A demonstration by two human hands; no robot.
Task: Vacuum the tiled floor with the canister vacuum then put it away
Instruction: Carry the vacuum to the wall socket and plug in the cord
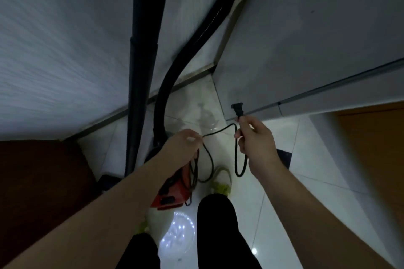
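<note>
Cord [208, 155]: black, looped between both hands
Left hand [182, 146]: fingers curled round cord coils
Right hand [255, 137]: fingers pinching cord below plug [237, 109]
Vacuum [172, 190]: red, on tiled floor [273, 203]

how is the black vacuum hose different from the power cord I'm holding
The vacuum hose is thick and ribbed; the power cord is thin and smooth. The hose rises in one long curve up the wall, untouched, while the cord hangs in loops, gripped by the left hand and the right hand. The cord ends in a plug. Both are black.

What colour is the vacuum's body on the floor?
Red, with black parts: the red plastic canister vacuum body, seen in the head view.
</note>
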